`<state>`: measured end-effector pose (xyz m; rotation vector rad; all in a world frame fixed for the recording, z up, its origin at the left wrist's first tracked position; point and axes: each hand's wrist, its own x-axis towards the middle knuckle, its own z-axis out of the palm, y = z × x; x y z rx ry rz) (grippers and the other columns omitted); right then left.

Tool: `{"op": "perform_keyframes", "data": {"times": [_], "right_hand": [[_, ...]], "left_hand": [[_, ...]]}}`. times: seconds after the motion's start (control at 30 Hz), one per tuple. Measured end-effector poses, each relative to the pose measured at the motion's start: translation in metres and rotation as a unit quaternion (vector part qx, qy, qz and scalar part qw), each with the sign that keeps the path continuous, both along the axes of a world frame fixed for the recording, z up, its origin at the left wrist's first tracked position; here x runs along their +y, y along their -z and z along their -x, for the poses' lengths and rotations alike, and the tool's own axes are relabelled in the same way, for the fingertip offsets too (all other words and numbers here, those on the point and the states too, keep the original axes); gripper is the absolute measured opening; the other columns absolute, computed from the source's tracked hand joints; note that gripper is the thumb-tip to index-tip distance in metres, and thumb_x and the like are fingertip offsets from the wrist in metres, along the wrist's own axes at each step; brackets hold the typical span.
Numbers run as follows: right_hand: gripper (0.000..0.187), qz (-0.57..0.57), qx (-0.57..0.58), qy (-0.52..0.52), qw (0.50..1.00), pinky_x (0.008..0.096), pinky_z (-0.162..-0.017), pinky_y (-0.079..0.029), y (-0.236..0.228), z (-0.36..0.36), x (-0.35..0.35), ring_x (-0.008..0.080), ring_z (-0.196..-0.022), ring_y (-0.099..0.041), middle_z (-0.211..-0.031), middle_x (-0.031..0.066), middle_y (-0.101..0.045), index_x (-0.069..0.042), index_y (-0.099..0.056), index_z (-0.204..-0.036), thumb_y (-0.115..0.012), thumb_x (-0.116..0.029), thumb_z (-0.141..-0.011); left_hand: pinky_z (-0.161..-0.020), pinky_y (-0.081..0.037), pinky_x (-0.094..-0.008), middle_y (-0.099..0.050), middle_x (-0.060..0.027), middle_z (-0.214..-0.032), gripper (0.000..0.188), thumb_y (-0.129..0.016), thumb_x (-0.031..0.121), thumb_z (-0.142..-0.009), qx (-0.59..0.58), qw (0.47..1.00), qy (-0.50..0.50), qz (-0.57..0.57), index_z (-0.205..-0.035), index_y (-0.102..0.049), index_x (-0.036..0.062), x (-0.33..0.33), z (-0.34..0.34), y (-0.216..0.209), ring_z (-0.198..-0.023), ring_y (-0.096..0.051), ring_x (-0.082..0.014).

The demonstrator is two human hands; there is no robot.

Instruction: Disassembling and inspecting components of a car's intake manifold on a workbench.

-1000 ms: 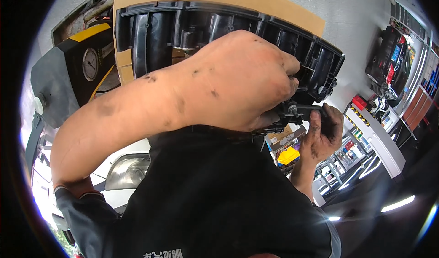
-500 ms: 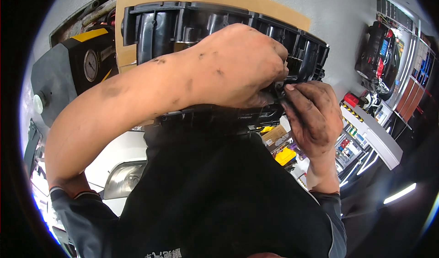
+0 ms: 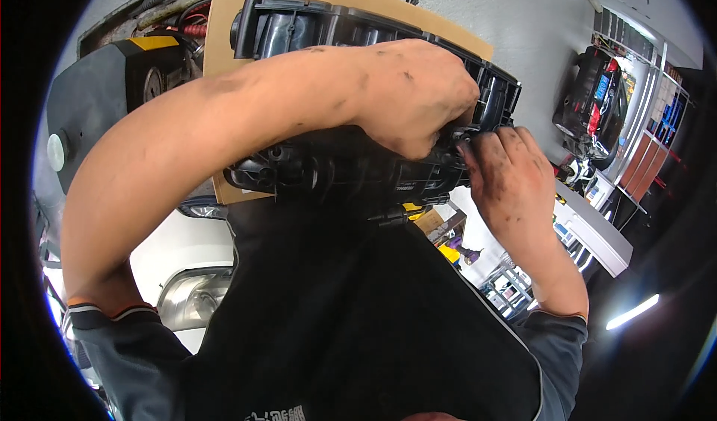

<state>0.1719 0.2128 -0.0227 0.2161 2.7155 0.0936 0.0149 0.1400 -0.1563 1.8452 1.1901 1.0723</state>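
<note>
Brown cardboard [image 3: 222, 48] lies under a black plastic housing [image 3: 336, 175]; a headlight [image 3: 198, 298] and a grey machine [image 3: 89, 107] stand to the left, with grey floor [image 3: 530, 48] and a dark car [image 3: 590, 100] farther off. Against a second ago, the right hand [image 3: 515, 182] has risen to the housing's right part, beside the left hand [image 3: 418, 92]. The housing sits right under both hands' fingers: the left ones curled, the right ones bent; whether either pinch anything I cannot tell.
</note>
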Motion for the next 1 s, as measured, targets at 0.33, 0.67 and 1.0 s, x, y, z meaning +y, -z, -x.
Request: {"op": "perform_keyframes", "data": {"times": [0.33,0.67,1.0], "right_hand": [[0.019,-0.057,-0.073,0.037,0.995,0.0405,-0.062,-0.051,0.009,0.003,0.007,0.0293,-0.069,-0.061,-0.071,0.0107,-0.061,-0.006,-0.061,-0.077,-0.066,-0.020,-0.088],[0.016,0.023,-0.118,-0.043,0.992,0.0426,-0.064,-0.052,-0.002,0.020,0.018,0.0321,-0.069,-0.062,-0.068,0.0127,-0.061,-0.005,-0.060,-0.077,-0.064,-0.018,-0.087],[0.022,-0.043,-0.216,0.103,0.970,0.0446,-0.064,-0.052,0.005,0.011,0.013,0.0353,-0.068,-0.064,-0.068,0.0155,-0.064,-0.005,-0.064,-0.083,-0.060,-0.025,-0.090]], "left_hand": [[-0.080,-0.053,-0.0417,-0.065,-0.0134,-0.091,0.038,-0.068,0.009,-0.067,0.037,0.999,0.007,0.029,-0.104,-0.073,0.0038,0.001,0.002,-0.003,-0.094,-0.065,-0.0337],[-0.086,-0.052,-0.0420,-0.067,-0.0136,-0.096,0.037,-0.068,0.011,-0.067,0.020,1.000,-0.010,0.015,-0.103,-0.073,0.0033,0.001,0.002,-0.001,-0.100,-0.064,-0.0335],[-0.085,-0.051,-0.0447,-0.066,-0.0156,-0.095,0.031,-0.072,0.017,-0.070,0.018,0.999,0.014,0.038,-0.097,-0.072,0.0021,-0.002,0.004,-0.002,-0.098,-0.063,-0.0365]]}}
